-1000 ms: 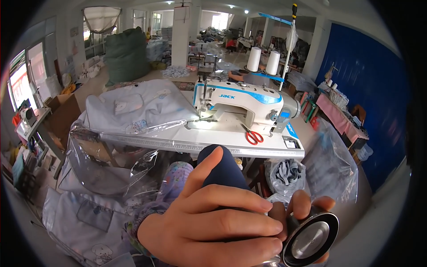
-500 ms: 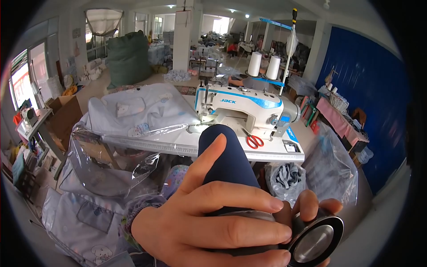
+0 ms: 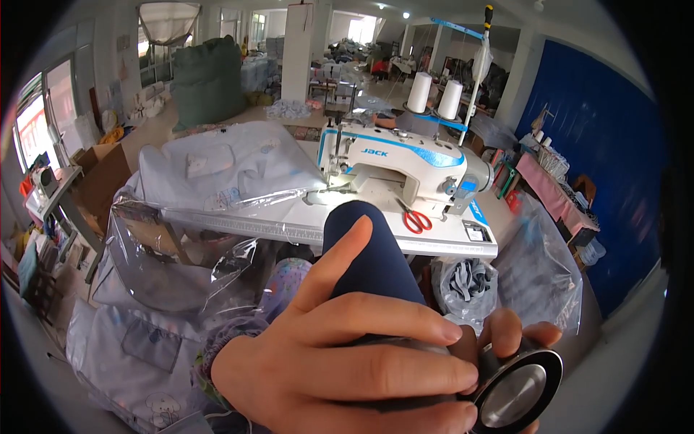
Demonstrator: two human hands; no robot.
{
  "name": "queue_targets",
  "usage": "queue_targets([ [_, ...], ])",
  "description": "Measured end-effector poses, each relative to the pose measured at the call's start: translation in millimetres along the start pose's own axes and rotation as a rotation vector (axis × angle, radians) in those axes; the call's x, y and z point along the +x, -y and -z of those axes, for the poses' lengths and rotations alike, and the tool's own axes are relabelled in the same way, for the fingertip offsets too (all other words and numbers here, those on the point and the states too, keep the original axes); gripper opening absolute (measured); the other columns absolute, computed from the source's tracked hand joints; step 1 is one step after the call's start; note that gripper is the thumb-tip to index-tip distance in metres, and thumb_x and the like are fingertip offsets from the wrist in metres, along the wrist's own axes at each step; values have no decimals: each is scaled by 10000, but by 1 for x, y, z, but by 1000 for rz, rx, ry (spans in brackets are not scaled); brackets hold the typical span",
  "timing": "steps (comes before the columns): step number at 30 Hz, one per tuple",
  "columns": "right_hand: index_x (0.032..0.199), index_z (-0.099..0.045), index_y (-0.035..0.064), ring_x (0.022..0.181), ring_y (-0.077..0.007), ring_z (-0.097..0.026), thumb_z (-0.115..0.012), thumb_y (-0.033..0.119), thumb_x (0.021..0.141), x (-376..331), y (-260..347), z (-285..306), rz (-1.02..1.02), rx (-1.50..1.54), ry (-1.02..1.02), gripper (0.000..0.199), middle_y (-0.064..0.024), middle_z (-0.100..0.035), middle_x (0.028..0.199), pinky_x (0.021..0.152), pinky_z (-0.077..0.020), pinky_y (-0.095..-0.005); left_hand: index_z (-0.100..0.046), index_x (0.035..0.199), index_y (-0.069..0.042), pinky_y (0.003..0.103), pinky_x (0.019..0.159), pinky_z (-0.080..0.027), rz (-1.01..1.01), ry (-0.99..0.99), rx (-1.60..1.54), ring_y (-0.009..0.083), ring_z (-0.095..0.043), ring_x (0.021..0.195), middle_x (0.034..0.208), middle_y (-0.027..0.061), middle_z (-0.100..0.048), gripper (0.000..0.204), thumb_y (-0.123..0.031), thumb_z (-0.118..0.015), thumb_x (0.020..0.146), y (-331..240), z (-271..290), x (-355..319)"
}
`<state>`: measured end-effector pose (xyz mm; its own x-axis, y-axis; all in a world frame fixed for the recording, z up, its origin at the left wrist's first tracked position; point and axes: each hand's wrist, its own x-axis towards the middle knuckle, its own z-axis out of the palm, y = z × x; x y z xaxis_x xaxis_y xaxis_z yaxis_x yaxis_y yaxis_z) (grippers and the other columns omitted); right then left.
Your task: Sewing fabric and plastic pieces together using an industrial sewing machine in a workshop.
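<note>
Head view: left hand (image 3: 340,369) grips dark cylinder (image 3: 405,376); right hand (image 3: 517,336) pinches its round cap (image 3: 517,387); a loosened cap could drop.

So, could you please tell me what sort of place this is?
Most likely a garment sewing workshop: a white and blue industrial sewing machine on a white table, two white thread cones behind it, and pale stitched garments stacked beside it.

A white sewing table (image 3: 303,220) carries a sewing machine (image 3: 405,170) at its far right, red scissors (image 3: 414,219) near it, and pale cloth (image 3: 224,170) at the left.
</note>
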<state>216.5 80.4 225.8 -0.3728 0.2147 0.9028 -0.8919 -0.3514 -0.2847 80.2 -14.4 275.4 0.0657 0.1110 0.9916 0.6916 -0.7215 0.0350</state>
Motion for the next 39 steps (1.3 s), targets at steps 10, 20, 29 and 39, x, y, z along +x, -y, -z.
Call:
queue_targets([
  [10,1523,-213,92,878,-414,-608,-638,638,848,-20,-34,7,145,-75,-429,967,-313,-420,1273,643,-558,-420,-640,1059,-15,544,1167,-170,425,254,-256,283,-675,992,1052,150,-711,235,-136,-708,869,16,24,-29],
  [20,1512,-181,-4,923,-400,-637,-474,743,869,-20,-45,18,89,-195,-412,1028,-343,-417,1277,526,-596,-342,-612,1181,-9,532,1161,-155,610,278,-338,277,-623,1109,1151,154,-671,462,-220,-787,809,15,36,-42],
  [29,1509,-250,36,982,-419,-618,-500,735,859,-18,-42,13,-47,-187,-473,987,-323,-427,1271,562,-627,-373,-592,1221,14,440,1165,-157,616,226,-331,262,-617,1120,1167,145,-664,635,-318,-826,733,16,40,-51],
  [39,1516,-265,76,974,-396,-616,-511,762,835,-21,-52,2,48,-60,-666,997,-302,-438,1264,539,-598,-339,-562,1259,23,456,1165,-137,608,248,-299,268,-599,1156,1204,156,-645,745,-427,-818,724,15,44,-57],
])
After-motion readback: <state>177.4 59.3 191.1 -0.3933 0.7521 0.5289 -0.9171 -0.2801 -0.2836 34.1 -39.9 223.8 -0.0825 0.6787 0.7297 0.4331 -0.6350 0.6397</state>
